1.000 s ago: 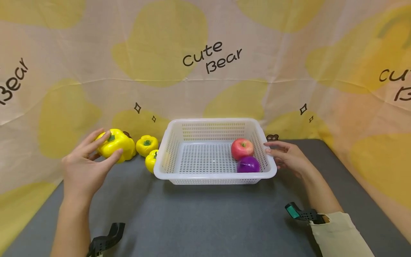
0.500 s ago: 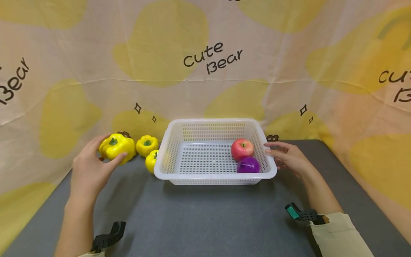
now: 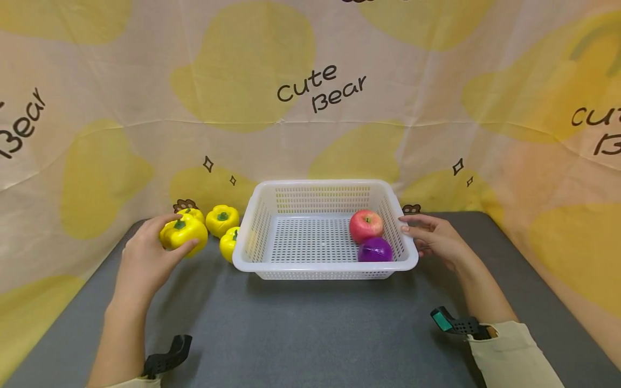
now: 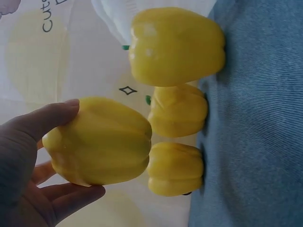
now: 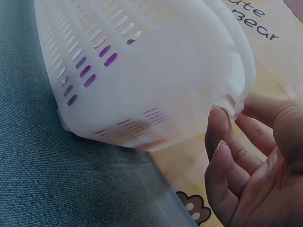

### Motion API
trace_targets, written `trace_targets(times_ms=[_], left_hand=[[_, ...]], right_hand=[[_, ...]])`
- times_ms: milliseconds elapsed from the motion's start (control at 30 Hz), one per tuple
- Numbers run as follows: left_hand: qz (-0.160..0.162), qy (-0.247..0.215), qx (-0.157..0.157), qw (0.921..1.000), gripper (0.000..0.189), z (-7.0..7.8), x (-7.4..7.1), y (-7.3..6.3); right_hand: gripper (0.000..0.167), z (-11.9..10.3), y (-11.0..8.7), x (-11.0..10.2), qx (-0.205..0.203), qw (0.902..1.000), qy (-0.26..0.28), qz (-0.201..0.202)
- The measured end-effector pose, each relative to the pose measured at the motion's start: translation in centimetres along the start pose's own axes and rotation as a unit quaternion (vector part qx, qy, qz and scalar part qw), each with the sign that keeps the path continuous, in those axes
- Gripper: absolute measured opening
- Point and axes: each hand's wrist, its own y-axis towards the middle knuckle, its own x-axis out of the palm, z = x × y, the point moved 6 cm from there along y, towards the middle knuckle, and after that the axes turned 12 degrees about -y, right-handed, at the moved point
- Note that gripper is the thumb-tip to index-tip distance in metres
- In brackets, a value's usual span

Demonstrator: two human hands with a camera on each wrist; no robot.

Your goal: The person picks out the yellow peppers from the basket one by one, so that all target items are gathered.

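Observation:
My left hand (image 3: 150, 256) grips a yellow bell pepper (image 4: 102, 142), thumb on one side and fingers on the other. In the left wrist view this pepper hangs apart from the table. Behind it, partly hidden in the head view, stands another yellow bell pepper (image 3: 193, 213). Two more bell peppers, a rear one (image 3: 222, 220) and a front one (image 3: 228, 245), stand left of the white basket (image 3: 320, 266). At the basket's right end my right hand (image 3: 439, 240) pinches the rim (image 5: 246, 61). Inside that end lie a red apple (image 3: 366, 225) and a shiny purple ball-shaped thing (image 3: 375, 249).
The grey cloth-covered table (image 3: 310, 334) extends in front of the basket. A patterned curtain (image 3: 310, 145) rises close behind the basket and peppers. The basket's left part shows its bare slotted floor (image 3: 310, 237).
My left hand has moved right and slightly down in the head view with the bell pepper, uncovering part of the pepper behind. The right hand and basket have stayed in place.

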Motion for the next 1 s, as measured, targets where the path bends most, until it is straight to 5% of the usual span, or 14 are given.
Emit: trace_targets(times_ms=[467,1000], left_hand=[[-0.047,-0.002,-0.028,0.9985,0.062,-1.5,1.9,0.0],[-0.054,-0.004,-0.023,0.9983,0.057,-2.8,3.2,-0.1]], right_hand=[[0.062,0.0,0.0,0.0,-0.002,1.0,-0.002,-0.001],[0.061,0.1,0.0,0.0,-0.008,1.0,0.001,-0.002]])
